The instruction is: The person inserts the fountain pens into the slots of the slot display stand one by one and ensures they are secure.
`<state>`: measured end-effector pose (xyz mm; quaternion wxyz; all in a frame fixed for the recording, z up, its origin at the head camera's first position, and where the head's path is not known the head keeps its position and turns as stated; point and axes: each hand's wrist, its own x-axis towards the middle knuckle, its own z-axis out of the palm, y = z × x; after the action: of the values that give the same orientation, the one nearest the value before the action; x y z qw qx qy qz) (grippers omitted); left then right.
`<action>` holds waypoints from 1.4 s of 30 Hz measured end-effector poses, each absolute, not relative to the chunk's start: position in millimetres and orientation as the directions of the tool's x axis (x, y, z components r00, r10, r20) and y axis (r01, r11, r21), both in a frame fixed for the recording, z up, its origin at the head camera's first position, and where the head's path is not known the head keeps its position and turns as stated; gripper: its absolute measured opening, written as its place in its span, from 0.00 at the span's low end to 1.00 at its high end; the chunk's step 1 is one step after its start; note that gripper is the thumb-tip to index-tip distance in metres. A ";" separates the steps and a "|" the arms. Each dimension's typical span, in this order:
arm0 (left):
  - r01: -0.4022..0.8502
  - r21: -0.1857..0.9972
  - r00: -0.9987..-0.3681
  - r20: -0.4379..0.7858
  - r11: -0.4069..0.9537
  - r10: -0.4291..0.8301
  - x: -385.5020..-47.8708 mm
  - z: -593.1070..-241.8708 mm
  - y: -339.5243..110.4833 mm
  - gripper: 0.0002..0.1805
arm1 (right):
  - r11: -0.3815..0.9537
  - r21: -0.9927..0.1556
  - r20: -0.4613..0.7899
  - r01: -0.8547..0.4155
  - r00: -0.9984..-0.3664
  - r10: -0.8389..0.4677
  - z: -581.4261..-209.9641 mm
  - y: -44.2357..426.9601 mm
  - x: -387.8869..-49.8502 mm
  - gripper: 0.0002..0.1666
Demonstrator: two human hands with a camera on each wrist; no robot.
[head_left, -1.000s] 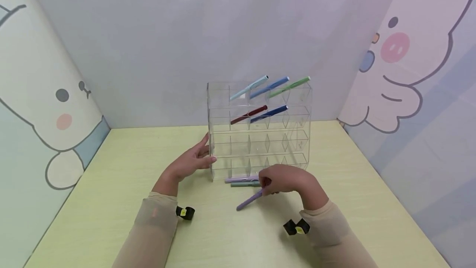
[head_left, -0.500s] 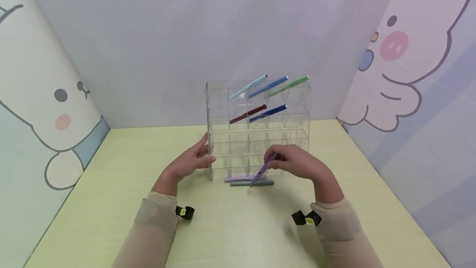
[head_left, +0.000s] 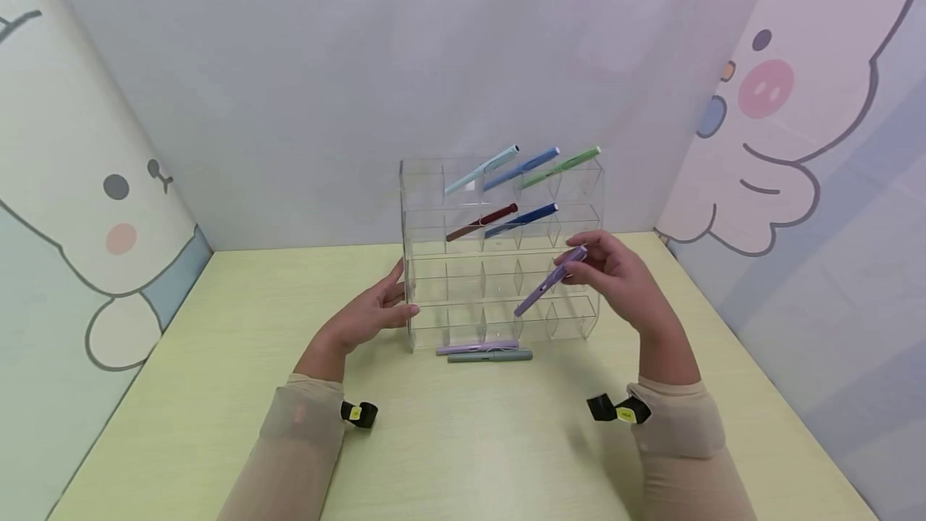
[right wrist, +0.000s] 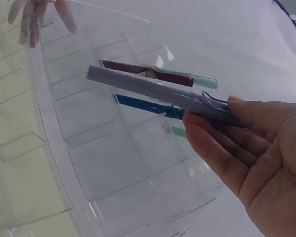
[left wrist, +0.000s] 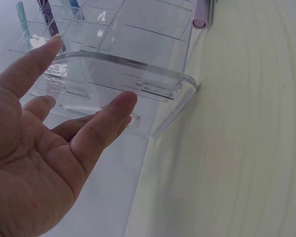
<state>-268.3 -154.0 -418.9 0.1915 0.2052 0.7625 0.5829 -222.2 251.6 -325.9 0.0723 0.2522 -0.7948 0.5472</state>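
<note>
A clear acrylic pen rack (head_left: 499,288) with rows of compartments stands upright on the table. My right hand (head_left: 615,276) pinches a purple pen (head_left: 542,289) by its clip end, tilted in front of the rack's right side; in the right wrist view the purple pen (right wrist: 143,89) lies between thumb and fingers. At the rack's left side, my left hand (head_left: 369,316) touches the edge with fingers extended; its palm (left wrist: 34,163) shows in the left wrist view. On the table before the rack lie a lilac pen (head_left: 473,348) and a grey-green pen (head_left: 492,357).
Light blue (head_left: 485,169), blue (head_left: 522,169) and green (head_left: 563,168) pens lean in the rack's top row. Below them sit a dark red pen (head_left: 483,223) and a dark blue pen (head_left: 522,220). A pale wall (head_left: 304,103) rises behind the table (head_left: 463,457).
My right hand has lifted the purple pen from near the table, moving up and right to the rack's right side. The left hand stays at the rack's left edge.
</note>
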 end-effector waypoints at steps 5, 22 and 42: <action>0.086 0.966 -0.845 -0.058 0.242 0.531 -268.2 -419.4 -156.2 0.52 | 0.103 -0.855 0.498 -0.508 -0.861 -0.103 -327.3 258.9 -228.0 0.23; 0.089 0.967 -0.842 -0.054 0.238 0.537 -268.7 -426.7 -153.6 0.52 | -0.256 -0.653 0.585 -0.713 -0.689 0.427 -329.2 266.1 -242.2 0.25; 0.100 0.969 -0.843 -0.039 0.227 0.537 -268.0 -422.0 -152.1 0.51 | -0.030 -0.755 0.629 -0.655 -0.737 0.249 -300.5 276.1 -275.2 0.20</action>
<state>-268.0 -152.1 -422.0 0.1866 0.2091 0.7608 0.5853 -275.2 276.1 -300.5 0.3234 0.1647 -0.6168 0.6985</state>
